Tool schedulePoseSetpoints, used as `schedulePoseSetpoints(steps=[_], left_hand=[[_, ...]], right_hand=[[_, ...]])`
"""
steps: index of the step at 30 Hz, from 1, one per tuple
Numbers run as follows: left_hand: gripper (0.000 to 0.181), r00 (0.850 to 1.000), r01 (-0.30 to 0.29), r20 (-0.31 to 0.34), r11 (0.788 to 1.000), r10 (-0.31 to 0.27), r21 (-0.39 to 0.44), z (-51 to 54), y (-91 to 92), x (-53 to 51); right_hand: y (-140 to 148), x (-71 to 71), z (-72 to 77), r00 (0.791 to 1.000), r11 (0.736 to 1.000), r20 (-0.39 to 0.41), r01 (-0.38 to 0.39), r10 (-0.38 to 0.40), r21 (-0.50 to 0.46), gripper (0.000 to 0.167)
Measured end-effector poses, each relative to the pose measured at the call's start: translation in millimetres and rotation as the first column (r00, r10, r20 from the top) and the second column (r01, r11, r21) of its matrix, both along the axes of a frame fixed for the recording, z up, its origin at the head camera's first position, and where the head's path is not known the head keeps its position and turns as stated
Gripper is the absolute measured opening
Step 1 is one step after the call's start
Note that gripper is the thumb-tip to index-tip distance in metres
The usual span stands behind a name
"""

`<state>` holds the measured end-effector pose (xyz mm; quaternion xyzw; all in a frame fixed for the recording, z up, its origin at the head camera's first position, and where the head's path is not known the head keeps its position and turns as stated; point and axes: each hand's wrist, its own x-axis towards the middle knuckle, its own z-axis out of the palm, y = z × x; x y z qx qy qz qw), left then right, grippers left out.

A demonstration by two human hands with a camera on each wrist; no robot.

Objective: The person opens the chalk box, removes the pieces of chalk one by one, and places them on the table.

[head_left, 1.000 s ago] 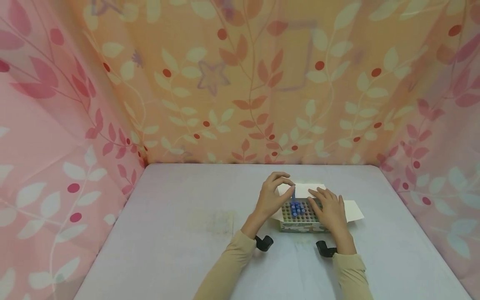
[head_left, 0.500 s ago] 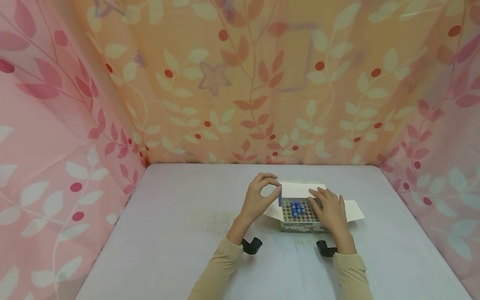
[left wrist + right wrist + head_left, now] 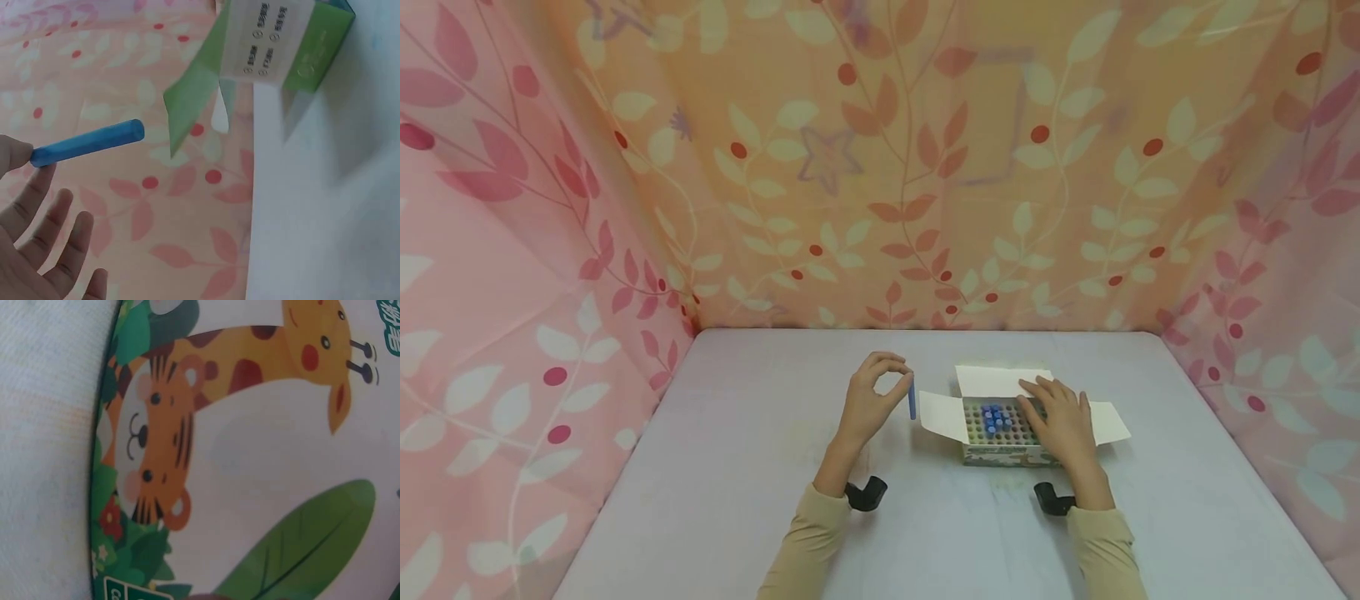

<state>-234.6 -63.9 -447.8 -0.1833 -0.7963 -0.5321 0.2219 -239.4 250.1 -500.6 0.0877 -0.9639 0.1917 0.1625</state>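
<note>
My left hand point(image 3: 867, 403) pinches a blue stick point(image 3: 912, 398) by its upper end, above the table to the left of the box. In the left wrist view thumb and forefinger hold one end of the blue stick point(image 3: 87, 143), the other fingers spread apart. The open box point(image 3: 1007, 455) has a grid of round holes, with several blue sticks point(image 3: 997, 420) standing in its middle-left part. My right hand point(image 3: 1063, 423) rests on the box's right side, fingers extended. The right wrist view shows the box's printed side point(image 3: 250, 437) close up.
White flaps point(image 3: 943, 414) stick out from the box's left, back and right. A white cloth covers the table point(image 3: 737, 433). Patterned curtains point(image 3: 880, 167) hang behind it and on both sides. A black wrist camera point(image 3: 867, 494) is on each arm.
My left hand has moved left, away from above the box, carrying the blue stick with it. The box's left flap is now uncovered. My right hand stays in place.
</note>
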Motion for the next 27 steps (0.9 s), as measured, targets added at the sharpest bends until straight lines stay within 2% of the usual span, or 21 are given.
schedulePoseSetpoints(steps=[7, 12, 19, 24, 27], left_hand=[[0.010, 0.992, -0.043, 0.113, 0.998, 0.049, -0.052, -15.0, -17.8, 1.3], [0.010, 0.981, -0.057, 0.176, 0.990, 0.079, -0.127, -25.6, -26.3, 1.6], [0.013, 0.949, -0.043, 0.294, 0.969, 0.116, -0.245, -40.5, -31.8, 4.0], [0.014, 0.930, -0.064, 0.327, 0.949, 0.169, -0.308, -52.9, -33.8, 4.6], [0.013, 0.919, -0.071, 0.348, 0.947, 0.184, -0.314, -59.8, -35.5, 5.2]], right_hand=[[0, 1.1, 0.3, 1.000, 1.000, 0.000, 0.001, -0.001, -0.014, 0.042], [0, 0.9, -0.4, 1.000, 1.000, 0.002, 0.000, 0.000, -0.013, 0.043], [0, 1.7, 0.2, 1.000, 1.000, 0.012, -0.003, 0.003, -0.016, 0.042], [1, 0.8, -0.3, 1.000, 1.000, 0.020, 0.001, -0.001, -0.015, 0.042], [1, -0.2, -1.3, 0.999, 1.000, 0.031, 0.009, -0.009, -0.011, 0.043]])
